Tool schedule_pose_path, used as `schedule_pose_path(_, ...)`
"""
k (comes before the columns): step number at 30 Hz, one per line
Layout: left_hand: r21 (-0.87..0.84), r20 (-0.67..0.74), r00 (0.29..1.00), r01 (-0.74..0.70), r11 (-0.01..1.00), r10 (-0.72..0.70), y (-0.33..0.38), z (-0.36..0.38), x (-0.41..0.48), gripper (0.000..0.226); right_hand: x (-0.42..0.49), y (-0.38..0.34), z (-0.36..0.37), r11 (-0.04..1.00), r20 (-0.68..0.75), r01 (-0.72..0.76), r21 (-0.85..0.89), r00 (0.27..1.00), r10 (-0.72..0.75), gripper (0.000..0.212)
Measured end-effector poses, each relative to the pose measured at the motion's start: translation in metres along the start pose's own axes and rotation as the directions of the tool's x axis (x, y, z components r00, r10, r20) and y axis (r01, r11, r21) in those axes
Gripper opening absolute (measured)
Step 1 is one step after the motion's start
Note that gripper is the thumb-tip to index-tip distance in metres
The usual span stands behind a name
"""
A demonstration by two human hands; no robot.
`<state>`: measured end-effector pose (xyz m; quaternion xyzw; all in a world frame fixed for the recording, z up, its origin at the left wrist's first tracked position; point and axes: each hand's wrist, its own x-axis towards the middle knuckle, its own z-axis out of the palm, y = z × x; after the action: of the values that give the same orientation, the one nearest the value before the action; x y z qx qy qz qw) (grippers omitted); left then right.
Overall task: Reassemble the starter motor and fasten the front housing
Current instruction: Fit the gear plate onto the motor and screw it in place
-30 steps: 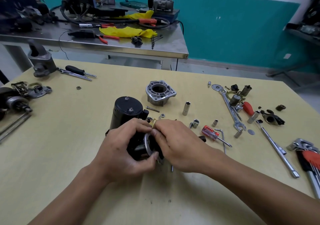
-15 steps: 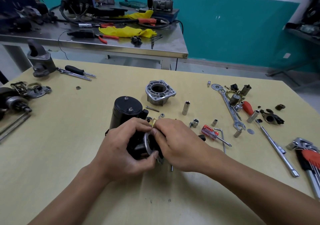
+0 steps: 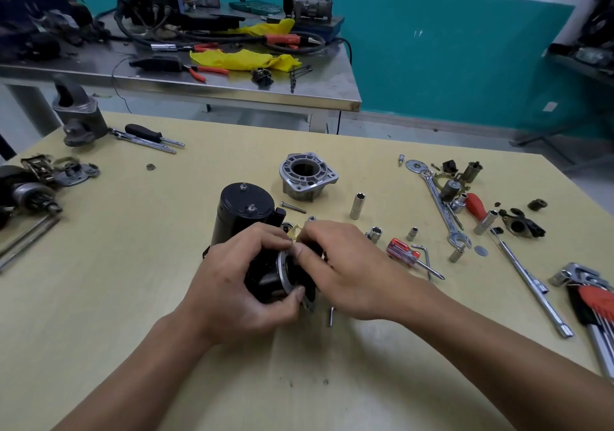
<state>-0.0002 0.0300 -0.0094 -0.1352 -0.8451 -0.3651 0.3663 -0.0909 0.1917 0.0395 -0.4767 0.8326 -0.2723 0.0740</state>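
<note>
Two hands were recorded on the starter motor [image 3: 244, 209] at the middle of the yellow table [image 3: 99, 297], its black can end pointed away. The left hand [image 3: 232, 291] was curled round the near end, thumb tip at the silver ring [image 3: 282, 272]. The right hand [image 3: 355, 274] was curled over the same end from the other side, thumb pressed on the ring. A small brass piece [image 3: 296, 231] was seen between the fingertips; which hand pinched it could not be told. The front housing [image 3: 307, 178] was noted standing apart, just behind the motor, unfastened. A bolt [image 3: 292, 207] and a deep socket [image 3: 358, 205] were logged nearby.
</note>
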Motion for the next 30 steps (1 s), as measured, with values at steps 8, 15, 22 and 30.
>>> schedule_pose_path(8, 0.003, 0.004, 1.0, 0.009, 1.0, -0.009, 0.001, -0.001, 0.0, 0.046, 0.001, -0.002, 0.004, 1.0, 0.034, -0.008, -0.028, 0.999, 0.009, 0.028)
schedule_pose_path(15, 0.011, 0.003, 1.0, 0.015, 1.0, -0.015, 0.002, 0.0, 0.0, 0.045, -0.001, -0.001, -0.001, 1.0, 0.036, -0.003, -0.005, 0.999, 0.003, 0.02)
schedule_pose_path(22, 0.018, -0.004, 1.0, 0.016, 1.0, -0.016, 0.002, 0.002, -0.001, 0.045, 0.0, -0.005, 0.007, 0.991, 0.031, 0.023, -0.132, 0.999, -0.019, 0.024)
schedule_pose_path(30, -0.013, -0.02, 0.993, 0.118, 0.993, -0.118, 0.002, -0.003, 0.001, 0.04, 0.016, 0.023, -0.038, 0.995, -0.173, -0.082, 0.049, 0.981, 0.09, 0.025)
